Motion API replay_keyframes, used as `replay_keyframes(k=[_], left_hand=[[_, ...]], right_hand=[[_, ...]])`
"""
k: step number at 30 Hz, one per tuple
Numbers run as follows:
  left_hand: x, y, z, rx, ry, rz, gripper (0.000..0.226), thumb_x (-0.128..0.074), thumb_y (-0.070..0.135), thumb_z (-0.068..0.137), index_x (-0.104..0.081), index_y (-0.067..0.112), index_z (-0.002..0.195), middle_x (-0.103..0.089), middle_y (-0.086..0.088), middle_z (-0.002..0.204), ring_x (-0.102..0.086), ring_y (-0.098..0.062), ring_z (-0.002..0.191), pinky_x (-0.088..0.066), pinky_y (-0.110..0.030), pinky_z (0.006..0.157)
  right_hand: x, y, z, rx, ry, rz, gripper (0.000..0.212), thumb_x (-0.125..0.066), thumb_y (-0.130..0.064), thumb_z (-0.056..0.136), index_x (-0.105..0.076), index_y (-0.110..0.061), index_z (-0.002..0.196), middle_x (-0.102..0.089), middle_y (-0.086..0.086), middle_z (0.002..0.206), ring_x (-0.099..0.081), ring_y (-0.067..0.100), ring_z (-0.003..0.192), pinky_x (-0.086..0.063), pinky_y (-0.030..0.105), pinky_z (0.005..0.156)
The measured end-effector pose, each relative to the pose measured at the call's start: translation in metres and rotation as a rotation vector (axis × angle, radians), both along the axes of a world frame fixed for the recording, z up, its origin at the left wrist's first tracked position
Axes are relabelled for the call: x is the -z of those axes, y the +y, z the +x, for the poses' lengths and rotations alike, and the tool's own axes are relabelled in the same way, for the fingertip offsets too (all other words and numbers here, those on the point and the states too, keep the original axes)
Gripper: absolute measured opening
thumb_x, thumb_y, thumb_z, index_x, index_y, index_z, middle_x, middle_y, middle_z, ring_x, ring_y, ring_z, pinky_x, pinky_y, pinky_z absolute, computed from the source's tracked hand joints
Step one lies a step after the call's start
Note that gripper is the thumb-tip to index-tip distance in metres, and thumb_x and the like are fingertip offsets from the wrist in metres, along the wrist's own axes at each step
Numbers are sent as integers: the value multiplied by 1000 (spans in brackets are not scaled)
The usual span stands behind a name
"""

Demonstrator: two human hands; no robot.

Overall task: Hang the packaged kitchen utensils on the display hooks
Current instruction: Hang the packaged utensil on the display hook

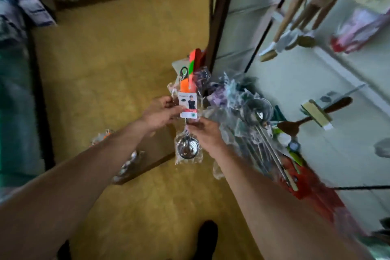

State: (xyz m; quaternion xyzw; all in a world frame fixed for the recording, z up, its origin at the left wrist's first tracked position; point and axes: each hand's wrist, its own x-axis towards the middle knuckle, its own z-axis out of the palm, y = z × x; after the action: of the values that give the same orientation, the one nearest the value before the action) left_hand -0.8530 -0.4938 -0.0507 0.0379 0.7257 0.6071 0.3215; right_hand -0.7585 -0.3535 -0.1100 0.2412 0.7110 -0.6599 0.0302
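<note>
Steel ladle [187,148] in clear sleeve | held mid-air before you, well apart from the display hook [363,187] | your left hand [161,113] pinches its label card [188,104], right hand [203,132] pinches just below | likely risk: slick film slips, hang loop [184,70] misses hook.

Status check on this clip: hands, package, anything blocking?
Grip shared: left hand and right hand on the packaged utensil. Held off the display wall, not yet hung. Cluster of bagged ladles crowds the wall beside it.

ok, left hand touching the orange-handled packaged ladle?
Touching. The head view shows the left hand pinching the orange-handled packaged ladle at its left edge, thumb over the wrapper.
</note>
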Motion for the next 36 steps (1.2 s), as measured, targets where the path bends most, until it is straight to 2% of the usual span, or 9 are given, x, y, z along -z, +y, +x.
replay_keyframes(k=[4, 8, 11, 16, 22, 26, 29, 32, 36], left_hand=[[4, -40, -48, -84, 31, -64, 26, -68, 7, 90, -64, 7, 116, -73, -3, 103, -73, -7, 82, -57, -18, 67], [8, -58, -94, -170, 24, -89, 16, -66, 6, 92, -66, 12, 107, -74, -7, 103, -74, -11, 81, -61, -28, 73], [13, -74, -119, -225, 34, -95, 19, -66, 5, 92, -65, 5, 111, -73, -4, 98, -72, -5, 76, -58, -19, 65], [34, -127, -156, -301, 24, -140, 19, -68, 10, 91, -68, 11, 110, -75, -1, 100, -72, -13, 87, -59, -28, 79], [65, -206, -197, -447, -64, -114, 10, -71, 13, 90, -71, 18, 99, -77, 2, 89, -72, -13, 82, -60, -32, 78], [79, -259, -221, -491, -116, -119, 9, -70, 14, 91, -72, 8, 98, -77, -4, 92, -71, -20, 87, -62, -35, 80], [100, -294, -236, -510, -148, -123, 12, -68, 14, 93, -73, 5, 98, -76, -9, 94, -65, -23, 81, -61, -32, 69], [136, -319, -243, -512, -192, -136, 9, -67, 13, 94, -75, 11, 92, -72, -21, 100, -61, -25, 80, -58, -47, 76], [196, -337, -241, -548, -284, -131, 17, -60, -1, 92, -73, 9, 97, -71, -25, 104, -64, -26, 80, -57, -50, 77]], right_hand=[[12, -35, -62, -57, -44, -109, 11, -76, -7, 83, -71, -17, 83, -71, 3, 83, -65, 21, 79, -55, 36, 80], [25, -54, -120, -142, -79, -106, 18, -77, -18, 83, -74, -33, 75, -73, -7, 80, -66, 18, 80, -54, 41, 83], [29, -74, -156, -160, -95, -124, 12, -74, -14, 86, -70, -24, 81, -73, -3, 83, -67, 17, 79, -54, 35, 77], [45, -125, -206, -237, -117, -199, 20, -70, 2, 86, -67, -17, 86, -69, 5, 90, -64, 22, 88, -51, 46, 95], [63, -205, -249, -283, -188, -252, 18, -67, 6, 87, -64, -12, 87, -65, 0, 82, -61, 8, 74, -51, 15, 69], [68, -259, -275, -291, -260, -218, 15, -68, 7, 86, -66, 1, 99, -64, -1, 79, -62, 1, 67, -48, 9, 62], [82, -290, -292, -313, -313, -188, 25, -68, 5, 86, -64, 10, 110, -65, 2, 84, -60, 7, 72, -48, 9, 59], [112, -311, -301, -308, -399, -166, 29, -69, 2, 87, -62, 12, 113, -65, 5, 89, -57, 5, 64, -47, 11, 53], [169, -330, -302, -305, -461, -94, 32, -70, 3, 86, -63, 11, 116, -67, 14, 107, -59, 6, 73, -48, 6, 60]])
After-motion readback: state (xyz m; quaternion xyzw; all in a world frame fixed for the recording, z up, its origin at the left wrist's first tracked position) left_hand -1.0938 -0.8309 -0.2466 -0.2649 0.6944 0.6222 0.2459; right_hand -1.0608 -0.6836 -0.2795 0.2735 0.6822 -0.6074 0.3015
